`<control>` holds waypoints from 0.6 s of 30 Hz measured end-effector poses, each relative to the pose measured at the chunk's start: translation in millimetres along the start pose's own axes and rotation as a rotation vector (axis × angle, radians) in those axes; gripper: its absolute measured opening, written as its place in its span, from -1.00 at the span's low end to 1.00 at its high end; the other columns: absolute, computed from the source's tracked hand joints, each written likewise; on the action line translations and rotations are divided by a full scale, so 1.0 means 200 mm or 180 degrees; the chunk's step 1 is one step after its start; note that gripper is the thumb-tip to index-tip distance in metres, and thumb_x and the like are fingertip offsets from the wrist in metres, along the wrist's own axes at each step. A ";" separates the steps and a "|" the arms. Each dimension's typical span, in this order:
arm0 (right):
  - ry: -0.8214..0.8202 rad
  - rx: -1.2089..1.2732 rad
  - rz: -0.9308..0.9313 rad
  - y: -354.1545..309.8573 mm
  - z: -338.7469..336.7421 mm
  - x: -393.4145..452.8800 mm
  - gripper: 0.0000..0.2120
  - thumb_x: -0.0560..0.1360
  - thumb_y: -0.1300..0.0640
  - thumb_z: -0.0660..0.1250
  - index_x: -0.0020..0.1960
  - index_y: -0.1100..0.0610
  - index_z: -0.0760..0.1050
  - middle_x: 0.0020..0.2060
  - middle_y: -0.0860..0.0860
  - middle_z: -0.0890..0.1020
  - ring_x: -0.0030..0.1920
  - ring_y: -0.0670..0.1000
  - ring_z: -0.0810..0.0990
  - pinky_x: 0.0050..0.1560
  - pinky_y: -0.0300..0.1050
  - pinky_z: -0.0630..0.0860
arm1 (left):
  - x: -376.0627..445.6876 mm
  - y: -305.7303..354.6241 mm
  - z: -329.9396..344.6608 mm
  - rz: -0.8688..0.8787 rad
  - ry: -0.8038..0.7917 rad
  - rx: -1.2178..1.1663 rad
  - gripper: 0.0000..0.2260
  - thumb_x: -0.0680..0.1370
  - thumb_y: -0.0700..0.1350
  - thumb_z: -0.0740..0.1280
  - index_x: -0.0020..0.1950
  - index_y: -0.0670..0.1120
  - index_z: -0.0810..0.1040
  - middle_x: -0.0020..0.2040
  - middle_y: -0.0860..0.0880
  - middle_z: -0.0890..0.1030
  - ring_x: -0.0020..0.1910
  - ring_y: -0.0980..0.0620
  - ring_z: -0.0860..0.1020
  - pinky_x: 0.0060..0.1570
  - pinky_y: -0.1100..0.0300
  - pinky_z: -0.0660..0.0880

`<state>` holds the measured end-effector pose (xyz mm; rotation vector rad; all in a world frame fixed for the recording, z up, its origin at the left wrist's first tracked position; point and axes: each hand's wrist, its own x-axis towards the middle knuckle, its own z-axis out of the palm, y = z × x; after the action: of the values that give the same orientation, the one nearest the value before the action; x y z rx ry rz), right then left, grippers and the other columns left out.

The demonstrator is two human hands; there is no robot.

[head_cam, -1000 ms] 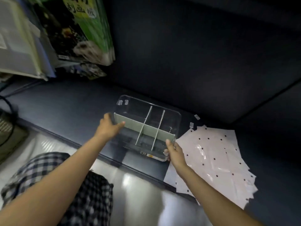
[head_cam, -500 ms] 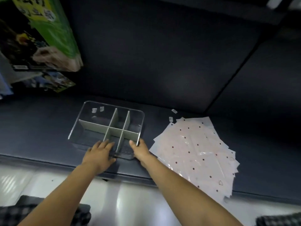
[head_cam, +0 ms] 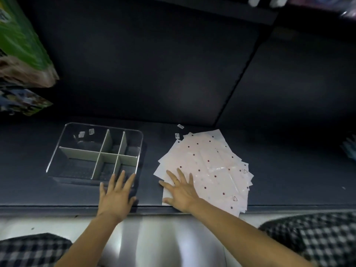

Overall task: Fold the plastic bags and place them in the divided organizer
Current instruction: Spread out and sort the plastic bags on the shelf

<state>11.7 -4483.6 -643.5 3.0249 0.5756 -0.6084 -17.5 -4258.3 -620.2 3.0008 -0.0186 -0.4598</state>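
Note:
A clear divided organizer (head_cam: 57, 151) with pale green partitions sits on the dark seat surface, left of centre; its compartments hold no bags. To its right lies a fanned stack of pale pink plastic bags (head_cam: 212, 166) with dark red dots. My left hand (head_cam: 116, 195) lies flat with straight fingers, the fingertips touching the organizer's near right corner. My right hand (head_cam: 182, 192) rests spread and flat on the stack's near left corner.
Two small clear tabs (head_cam: 179, 131) lie behind the bags. Green printed packages (head_cam: 23, 51) stand at the far left. The dark backrest (head_cam: 154, 64) rises behind. The seat's front edge (head_cam: 57, 206) runs just under my wrists; checked trousers show at both bottom corners.
The organizer has been set flat on the seat. My left hand let go of it and flattened at its near corner; my right hand left it and moved right onto the bag stack.

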 end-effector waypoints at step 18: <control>0.0048 -0.0213 0.0161 0.98 0.08 -0.07 -0.48 0.59 -0.10 -0.06 0.42 -0.39 -0.25 0.52 -0.18 -0.19 0.51 0.10 -0.28 0.40 0.38 -0.25 | 0.27 0.14 0.16 -0.0153 0.0713 -0.0552 -0.44 0.49 0.18 0.28 0.47 0.13 0.28 0.42 -0.04 0.38 0.51 -0.08 0.10 0.32 -0.37 -0.28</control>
<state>62.4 -4672.4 -666.8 2.9738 0.5077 -0.5531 24.2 -4290.7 -663.1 2.8672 0.1058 -0.1199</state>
